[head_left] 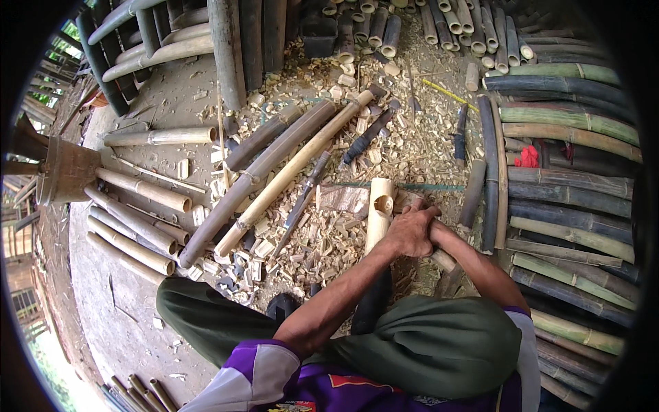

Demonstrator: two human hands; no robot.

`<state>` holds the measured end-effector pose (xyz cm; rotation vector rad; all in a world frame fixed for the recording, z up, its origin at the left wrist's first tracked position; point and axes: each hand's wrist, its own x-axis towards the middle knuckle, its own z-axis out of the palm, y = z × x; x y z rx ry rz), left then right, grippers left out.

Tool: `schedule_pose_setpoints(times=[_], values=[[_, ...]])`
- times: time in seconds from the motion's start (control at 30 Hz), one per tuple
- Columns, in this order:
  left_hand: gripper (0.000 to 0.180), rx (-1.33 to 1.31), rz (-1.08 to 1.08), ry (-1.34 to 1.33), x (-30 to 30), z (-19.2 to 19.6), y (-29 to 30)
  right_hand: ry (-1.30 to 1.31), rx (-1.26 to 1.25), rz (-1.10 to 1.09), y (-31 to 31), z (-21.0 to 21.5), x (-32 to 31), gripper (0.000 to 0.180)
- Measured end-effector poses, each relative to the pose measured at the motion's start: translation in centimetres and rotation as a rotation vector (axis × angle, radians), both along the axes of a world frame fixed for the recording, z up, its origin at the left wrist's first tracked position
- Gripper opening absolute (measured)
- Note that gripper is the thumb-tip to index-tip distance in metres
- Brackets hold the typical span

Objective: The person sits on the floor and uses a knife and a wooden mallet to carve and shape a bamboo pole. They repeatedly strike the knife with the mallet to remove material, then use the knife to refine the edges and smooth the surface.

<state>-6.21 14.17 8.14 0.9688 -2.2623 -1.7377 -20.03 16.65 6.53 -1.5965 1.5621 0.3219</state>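
A pale, peeled bamboo piece stands up in front of me, with a rounded notch cut near its top. Just right of it my left hand is curled closed, and what lies inside its fingers is hidden. My right hand meets it from the right; the two overlap, so the right fingers are mostly covered. A short wooden piece pokes out below the hands, and I cannot tell whether either hand holds it. Behind the bamboo piece lies a rough wooden block.
Wood chips cover the ground. A long blade and a dark-wrapped tool lie ahead, beside long bamboo poles. Stacked bamboo lines the right, with a red cloth on it. Cut lengths lie left.
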Motion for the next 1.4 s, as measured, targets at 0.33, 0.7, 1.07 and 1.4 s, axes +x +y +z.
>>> schedule_pose_setpoints(times=[0.33, 0.7, 1.07, 1.4], values=[[0.107, -0.171, 0.242, 0.011, 5.8, 2.2, 2.1, -1.175, 0.167, -1.455, 4.9, -2.1, 6.3, 0.033], [0.027, -0.492, 0.073, -0.620, 15.2, 1.1, 3.5, -1.413, 0.351, -1.540, 6.5, -3.5, 10.1, 0.022], [0.036, 0.002, -0.488, -0.842, 11.6, 2.0, -15.6, -1.704, 0.450, -1.836, -0.3, -3.7, 12.0, 0.016], [0.048, 0.204, 0.260, -0.595, 9.8, -1.8, 8.6, -0.655, 0.119, -1.185, 5.2, -5.9, 6.2, 0.038]])
